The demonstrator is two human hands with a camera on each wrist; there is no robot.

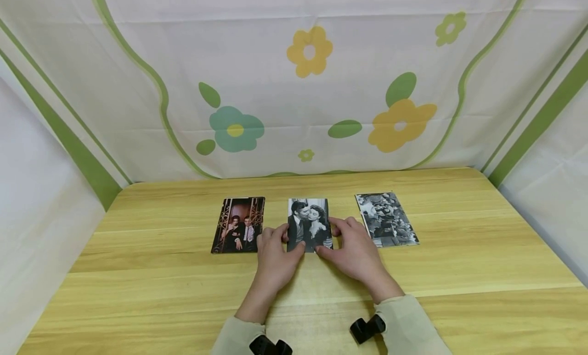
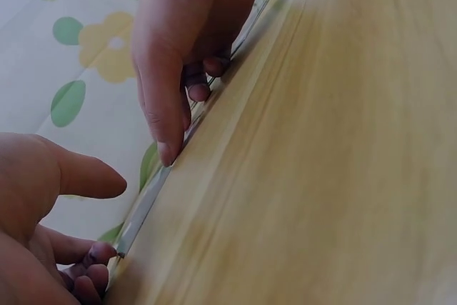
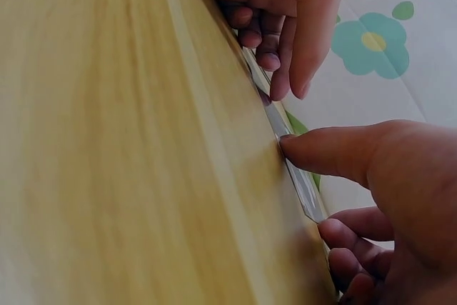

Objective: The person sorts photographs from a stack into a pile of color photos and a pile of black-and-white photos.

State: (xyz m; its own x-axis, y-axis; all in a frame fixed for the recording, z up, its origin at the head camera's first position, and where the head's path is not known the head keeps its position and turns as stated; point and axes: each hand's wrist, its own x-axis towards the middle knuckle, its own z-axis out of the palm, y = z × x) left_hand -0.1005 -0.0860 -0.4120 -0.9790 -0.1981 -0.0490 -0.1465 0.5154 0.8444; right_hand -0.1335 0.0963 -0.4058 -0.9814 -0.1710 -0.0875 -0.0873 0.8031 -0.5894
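A black-and-white photo card (image 1: pixel 307 223) of a couple lies in the middle of the wooden table, one hand at each side. My left hand (image 1: pixel 277 255) has its curled fingers at the left edge, with the thumb over the lower left corner; the left wrist view shows that thumb raised above the card. My right hand (image 1: pixel 352 248) holds the right edge between curled fingers and a thumb (image 3: pixel 325 149) touching the near edge. To the left lies a colour photo card (image 1: pixel 239 225); to the right, a tilted black-and-white photo card (image 1: pixel 388 219) of a crowd, close beside the right hand.
Behind the wooden table (image 1: pixel 161 283) hangs a white cloth (image 1: pixel 275 100) printed with flowers, and it continues along both sides. A black wrist device (image 1: pixel 367 328) sits at each sleeve cuff.
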